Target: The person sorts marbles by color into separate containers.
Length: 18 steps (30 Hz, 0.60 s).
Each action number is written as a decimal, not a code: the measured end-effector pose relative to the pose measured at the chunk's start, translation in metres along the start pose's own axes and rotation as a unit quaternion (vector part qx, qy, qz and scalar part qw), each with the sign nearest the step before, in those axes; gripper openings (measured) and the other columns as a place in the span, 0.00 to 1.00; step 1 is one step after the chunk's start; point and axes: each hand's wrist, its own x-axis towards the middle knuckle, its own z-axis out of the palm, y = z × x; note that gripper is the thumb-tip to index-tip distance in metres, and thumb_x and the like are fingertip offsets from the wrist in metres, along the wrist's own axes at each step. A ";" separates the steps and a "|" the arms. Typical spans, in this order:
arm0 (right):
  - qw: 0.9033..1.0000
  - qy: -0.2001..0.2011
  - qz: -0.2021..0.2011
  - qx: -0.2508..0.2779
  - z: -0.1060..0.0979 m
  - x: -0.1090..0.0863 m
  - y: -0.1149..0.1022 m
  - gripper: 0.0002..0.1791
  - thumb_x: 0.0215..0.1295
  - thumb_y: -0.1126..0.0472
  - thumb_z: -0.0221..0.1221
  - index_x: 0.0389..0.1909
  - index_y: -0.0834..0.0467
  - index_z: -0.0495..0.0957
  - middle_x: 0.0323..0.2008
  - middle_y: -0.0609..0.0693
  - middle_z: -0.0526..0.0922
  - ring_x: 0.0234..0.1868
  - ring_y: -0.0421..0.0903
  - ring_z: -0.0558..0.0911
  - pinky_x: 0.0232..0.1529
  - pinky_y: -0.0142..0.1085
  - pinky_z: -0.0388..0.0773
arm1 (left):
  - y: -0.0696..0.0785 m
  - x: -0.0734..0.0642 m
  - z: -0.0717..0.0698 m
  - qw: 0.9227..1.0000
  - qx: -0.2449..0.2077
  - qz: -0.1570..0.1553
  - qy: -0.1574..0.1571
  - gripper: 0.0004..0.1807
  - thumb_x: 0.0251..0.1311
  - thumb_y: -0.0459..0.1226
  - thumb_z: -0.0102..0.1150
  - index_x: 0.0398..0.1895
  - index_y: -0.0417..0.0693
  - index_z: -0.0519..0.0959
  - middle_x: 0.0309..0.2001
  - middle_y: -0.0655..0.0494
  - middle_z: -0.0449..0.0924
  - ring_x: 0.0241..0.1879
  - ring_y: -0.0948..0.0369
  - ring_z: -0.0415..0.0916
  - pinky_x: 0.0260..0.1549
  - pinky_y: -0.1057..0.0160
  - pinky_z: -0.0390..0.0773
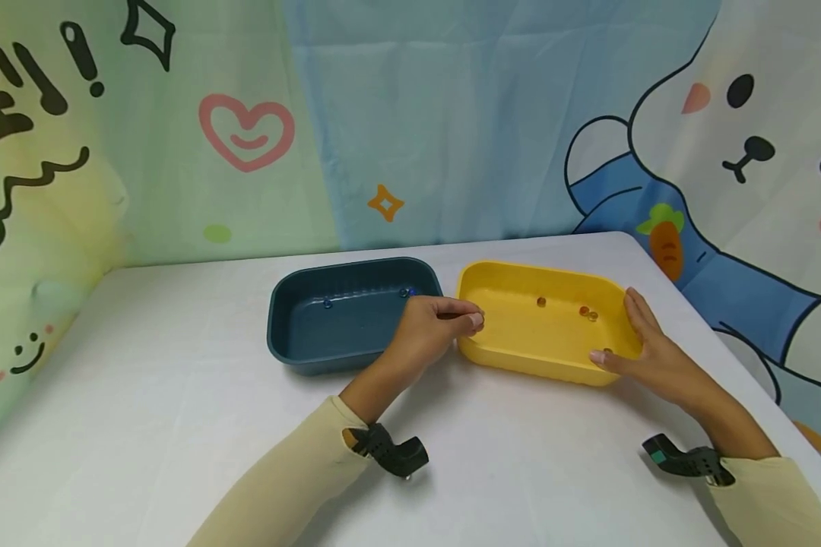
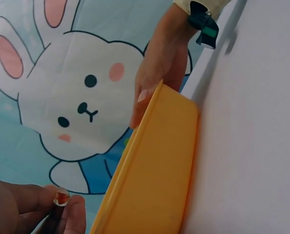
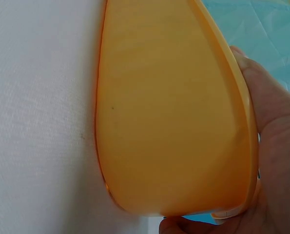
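Above the left end of the yellow tray [image 1: 513,330], my left hand [image 1: 427,327] pinches a clear marble [image 2: 61,198] with an orange core between thumb and fingertips. My right hand [image 1: 657,357] grips the tray's right end, its thumb over the near rim and its fingers along the right side. Several marbles lie in the yellow tray, among them a reddish-orange marble [image 1: 584,311] and an amber marble [image 1: 541,301]. Left of it stands a dark blue tray [image 1: 335,334], partly behind my left hand. It holds a few blue marbles, one blue marble [image 1: 328,302] apart from the others.
Both trays stand side by side on a white-covered table [image 1: 144,395], a narrow gap between them. Behind the table hangs a printed cloth [image 1: 451,137] with cartoon figures. A black wrist camera [image 1: 397,456] is strapped to my left wrist, and another wrist camera [image 1: 687,460] to my right.
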 end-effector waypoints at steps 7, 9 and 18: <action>1.000 0.004 -0.001 -0.003 0.000 -0.002 0.000 0.63 0.60 0.46 0.65 0.75 0.57 0.24 0.75 0.54 0.20 0.73 0.67 0.33 0.61 0.68 0.48 | 0.013 0.016 -0.002 0.999 -0.026 -0.018 -0.017 0.05 0.60 0.30 0.64 0.38 0.37 0.85 0.36 0.51 0.85 0.39 0.59 0.84 0.43 0.65 0.80; 1.000 0.004 -0.002 -0.004 0.000 -0.002 0.000 0.63 0.60 0.46 0.65 0.75 0.57 0.24 0.75 0.55 0.20 0.73 0.67 0.33 0.61 0.68 0.48 | 0.019 0.022 -0.004 0.999 -0.032 -0.020 -0.016 0.05 0.61 0.29 0.63 0.39 0.36 0.84 0.37 0.50 0.85 0.39 0.58 0.84 0.44 0.64 0.80; 1.000 0.004 -0.001 -0.001 0.001 -0.001 -0.002 0.63 0.59 0.47 0.65 0.75 0.57 0.24 0.75 0.55 0.20 0.73 0.67 0.33 0.61 0.68 0.48 | 0.017 0.046 -0.005 0.999 0.016 -0.045 0.006 0.05 0.60 0.30 0.64 0.39 0.37 0.84 0.34 0.51 0.85 0.36 0.60 0.83 0.47 0.57 0.79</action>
